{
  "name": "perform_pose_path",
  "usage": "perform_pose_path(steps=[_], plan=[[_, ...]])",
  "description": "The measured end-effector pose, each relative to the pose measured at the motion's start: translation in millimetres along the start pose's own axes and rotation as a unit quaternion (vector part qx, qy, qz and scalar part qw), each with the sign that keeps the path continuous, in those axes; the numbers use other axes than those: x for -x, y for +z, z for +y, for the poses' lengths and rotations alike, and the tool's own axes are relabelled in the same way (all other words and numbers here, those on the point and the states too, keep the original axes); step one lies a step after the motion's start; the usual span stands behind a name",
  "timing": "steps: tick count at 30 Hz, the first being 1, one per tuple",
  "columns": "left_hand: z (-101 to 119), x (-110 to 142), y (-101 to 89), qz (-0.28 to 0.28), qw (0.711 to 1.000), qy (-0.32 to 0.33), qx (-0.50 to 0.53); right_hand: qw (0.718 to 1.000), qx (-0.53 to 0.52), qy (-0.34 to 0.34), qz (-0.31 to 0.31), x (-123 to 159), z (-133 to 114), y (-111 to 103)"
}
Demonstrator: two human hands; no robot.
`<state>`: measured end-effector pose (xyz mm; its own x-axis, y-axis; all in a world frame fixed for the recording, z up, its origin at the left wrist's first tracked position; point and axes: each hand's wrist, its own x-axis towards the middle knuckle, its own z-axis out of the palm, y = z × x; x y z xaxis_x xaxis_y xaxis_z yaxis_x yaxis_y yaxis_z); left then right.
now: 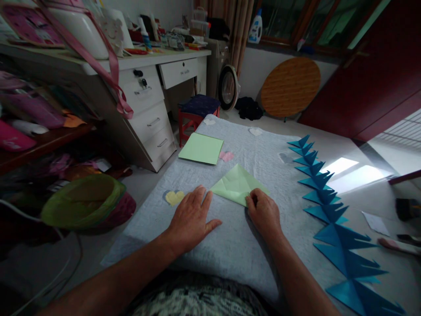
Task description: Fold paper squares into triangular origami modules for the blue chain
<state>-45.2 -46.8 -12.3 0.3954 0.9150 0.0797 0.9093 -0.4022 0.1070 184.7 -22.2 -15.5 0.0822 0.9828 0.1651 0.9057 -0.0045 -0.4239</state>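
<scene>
A sheet of light green paper (pixel 238 181), folded and marked with creases, lies on the cloth-covered surface (pixel 217 245) in front of me. My right hand (pixel 263 210) is closed at its near right edge, with fingers and thumb pinching the paper there. Flat on the cloth rests my left hand (pixel 194 215), fingers stretched out and thumb apart, its fingertips close to the paper's left corner. Farther back and to the left sits a stack of green paper squares (pixel 202 148). Along the right edge runs a row of folded blue paper cranes (pixel 329 206).
Left of the cloth stands a bin with a yellow-green liner (pixel 85 202). Behind it is a white desk (pixel 148 109) with drawers. A red stool (pixel 199 109) and a washing machine with its door open (pixel 227 87) stand beyond. A round wooden board (pixel 291 87) leans on the wall.
</scene>
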Motion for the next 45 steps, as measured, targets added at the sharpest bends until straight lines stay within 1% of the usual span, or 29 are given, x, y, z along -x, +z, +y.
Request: perform_pose_path(steps=[6, 11, 15, 18, 21, 23, 25, 30, 38, 45], plan=[[1, 1, 3.8, 0.016, 1.000, -0.001, 0.017, 1.000, -0.005, 0.002, -0.003, -1, 1, 0], [1, 1, 2.0, 0.009, 1.000, 0.000, -0.002, 1.000, -0.006, 0.004, -0.005, -1, 1, 1], [5, -4, 0.2, 0.020, 1.000, 0.024, -0.003, 1.000, -0.005, 0.006, -0.002, 0, 0, 0], [13, -9, 2.9, 0.020, 0.997, 0.079, 0.008, 1.000, -0.005, 0.005, 0.000, 0, -1, 0], [23, -11, 8.8, 0.000, 0.984, 0.175, 0.027, 1.000, -0.011, 0.001, 0.004, 0, -1, 0], [27, -12, 12.6, -0.016, 0.978, 0.206, 0.040, 1.000, -0.015, 0.001, 0.004, 0, 0, 0], [28, -12, 14.8, -0.032, 0.977, 0.205, 0.050, 1.000, -0.018, 0.003, 0.001, 0, 0, 0], [27, -10, 11.8, -0.056, 0.982, 0.167, 0.062, 1.000, -0.020, 0.006, -0.002, 0, 0, -1], [30, -8, 6.4, -0.049, 0.989, 0.132, 0.043, 1.000, -0.025, -0.002, 0.001, 0, 0, -2], [31, -11, 4.7, -0.049, 0.989, 0.134, 0.034, 0.999, -0.039, 0.009, 0.008, 0, 0, -2]])
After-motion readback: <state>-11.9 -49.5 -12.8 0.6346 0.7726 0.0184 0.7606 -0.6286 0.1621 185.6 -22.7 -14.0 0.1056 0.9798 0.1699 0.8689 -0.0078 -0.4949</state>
